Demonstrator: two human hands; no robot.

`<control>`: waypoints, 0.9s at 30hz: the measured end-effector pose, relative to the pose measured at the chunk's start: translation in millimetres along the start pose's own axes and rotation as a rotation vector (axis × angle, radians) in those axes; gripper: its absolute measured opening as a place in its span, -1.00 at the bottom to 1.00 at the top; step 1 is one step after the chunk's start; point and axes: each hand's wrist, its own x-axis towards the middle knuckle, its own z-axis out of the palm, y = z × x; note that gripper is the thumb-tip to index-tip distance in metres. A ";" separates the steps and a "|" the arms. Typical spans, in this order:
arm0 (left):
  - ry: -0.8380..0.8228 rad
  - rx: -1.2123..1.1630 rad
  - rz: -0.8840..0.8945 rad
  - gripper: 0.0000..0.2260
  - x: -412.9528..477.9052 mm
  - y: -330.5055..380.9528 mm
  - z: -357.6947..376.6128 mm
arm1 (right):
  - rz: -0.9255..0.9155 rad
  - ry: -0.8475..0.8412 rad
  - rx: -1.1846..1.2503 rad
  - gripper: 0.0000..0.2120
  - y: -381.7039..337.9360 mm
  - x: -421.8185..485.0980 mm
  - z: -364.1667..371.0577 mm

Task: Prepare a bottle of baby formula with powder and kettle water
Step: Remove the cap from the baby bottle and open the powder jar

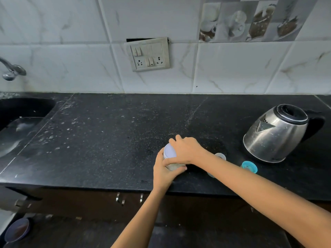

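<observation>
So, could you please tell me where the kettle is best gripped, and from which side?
Probably by the black handle, reached from the right: it loops off the right side of the upright kettle, opposite the spout, which faces left. The steel body may be hot. Right now the left hand grips the jar and the right hand its lid.

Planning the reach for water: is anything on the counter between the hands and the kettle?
Yes. The left hand and right hand hold the jar. Between it and the kettle stand a clear bottle, partly hidden by the right forearm, and a blue cap near the kettle's base.
</observation>
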 end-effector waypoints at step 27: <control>-0.224 0.169 -0.097 -0.30 22.1 12.6 -16.3 | -0.347 -0.274 -0.189 -0.34 9.3 12.3 -31.1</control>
